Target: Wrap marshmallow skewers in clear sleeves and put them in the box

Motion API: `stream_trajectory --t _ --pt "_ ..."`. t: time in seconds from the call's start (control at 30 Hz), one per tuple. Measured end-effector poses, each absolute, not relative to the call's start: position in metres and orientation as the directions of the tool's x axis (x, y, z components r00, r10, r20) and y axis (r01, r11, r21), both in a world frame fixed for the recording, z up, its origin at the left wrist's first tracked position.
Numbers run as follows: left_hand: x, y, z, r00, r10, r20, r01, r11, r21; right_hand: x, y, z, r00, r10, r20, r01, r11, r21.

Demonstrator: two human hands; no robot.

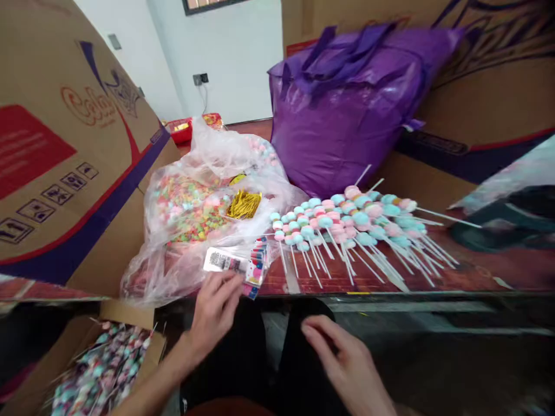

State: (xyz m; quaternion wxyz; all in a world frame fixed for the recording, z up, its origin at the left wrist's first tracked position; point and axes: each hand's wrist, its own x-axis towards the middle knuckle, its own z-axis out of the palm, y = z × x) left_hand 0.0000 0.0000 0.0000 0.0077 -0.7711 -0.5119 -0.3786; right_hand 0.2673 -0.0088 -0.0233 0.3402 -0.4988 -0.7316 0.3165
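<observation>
Two bare hands work at the near edge of a low bench (477, 271) spread with sweets. The left hand (214, 312) reaches forward, fingers loosely spread, fingertips touching a small printed packet (236, 264) with a barcode label that lies at the bench edge, against the clear plastic bag. The right hand (342, 361) hangs lower, over the person's dark lap, fingers extended and slightly curled, holding nothing.

Judging by the layout, a good deal of skewering looks done: a fanned heap of marshmallow skewers (347, 222), pink and blue puffs on white sticks, lies just right of the packet, and a cardboard box (104, 361) on the floor at lower left holds many more wrapped sticks. Plenty appears left, too: the clear plastic bag (195, 231) beside the left hand is well filled with small coloured candies, and a bundle of gold twist ties (243, 203) rests on it.

Around the work, large printed cartons (65, 162) wall in the left and back, a bulging purple bag (347, 110) stands behind the skewers, and a red tray (182, 130) sits far back by the white wall. The loose folds of the clear bag crowd the packet, and the skewer sticks jut towards the bench edge near the right hand's path.
</observation>
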Motion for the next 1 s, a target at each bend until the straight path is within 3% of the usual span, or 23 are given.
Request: stream_trajectory --t 0.17,0.27,0.33,0.43,0.5,0.7,0.9,1.0 --pt "-0.029 0.051 0.017 0.277 0.908 0.315 0.895 -0.364 0.259 0.18 0.042 0.011 -0.361 0.846 0.393 0.69 0.526 -0.498" --pt "-0.034 0.059 0.015 0.275 0.949 0.153 0.923 -0.305 0.233 0.16 0.081 0.014 -0.502 0.802 0.325 0.755 0.589 -0.289" --pt "-0.034 0.059 0.012 0.267 0.957 0.112 0.93 -0.286 0.231 0.158 0.103 0.013 -0.57 0.79 0.224 0.761 0.611 -0.218" --pt "-0.034 0.057 0.006 0.262 0.959 0.112 0.925 -0.282 0.255 0.16 0.12 0.013 -0.642 0.761 0.091 0.738 0.646 -0.197" --pt "-0.035 0.055 0.002 0.257 0.956 0.142 0.92 -0.287 0.268 0.159 0.12 0.014 -0.662 0.745 0.082 0.726 0.665 -0.175" --pt "-0.041 0.051 0.0 0.279 0.936 0.215 0.921 -0.324 0.217 0.152 0.093 0.013 -0.638 0.737 0.223 0.744 0.665 -0.066" --pt "-0.05 0.043 0.008 0.432 0.867 0.247 0.875 -0.469 0.118 0.152 0.063 -0.009 -0.648 0.658 0.384 0.676 0.729 -0.108" --pt "-0.055 0.034 0.007 0.468 0.856 0.217 0.86 -0.498 0.111 0.154 0.056 -0.011 -0.623 0.691 0.367 0.669 0.714 -0.208"
